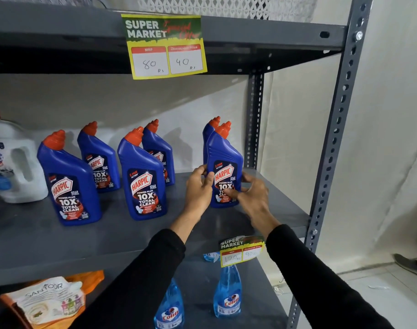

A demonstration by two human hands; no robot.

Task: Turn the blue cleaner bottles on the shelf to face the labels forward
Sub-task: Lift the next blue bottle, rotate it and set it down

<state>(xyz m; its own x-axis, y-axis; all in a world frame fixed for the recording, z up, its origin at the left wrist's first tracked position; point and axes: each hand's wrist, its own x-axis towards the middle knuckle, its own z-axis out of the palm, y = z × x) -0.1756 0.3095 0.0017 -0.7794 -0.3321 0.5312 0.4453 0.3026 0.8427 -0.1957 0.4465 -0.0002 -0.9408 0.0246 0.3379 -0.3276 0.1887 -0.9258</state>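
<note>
Grey shelf [136, 236]: left hand [199, 189] and right hand [251, 195] clasping rightmost Harpic bottle [224, 172] (label forward).

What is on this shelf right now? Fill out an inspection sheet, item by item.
Surface: grey metal shelf, middle tier of a slotted steel rack.
Job's things: six blue plastic cleaner bottles with red caps; five show labels forward, e.g. front left bottle; the rear right bottle is mostly hidden, label unreadable.
Clutter: white plastic jug at left; yellow price tag above.
Grippers: left hand and right hand clasp the front right bottle, fingers across its label.
Cables: nothing seen.
Surroundings: pale blue spray bottles and an orange pouch on the tier below; white wall.
</note>
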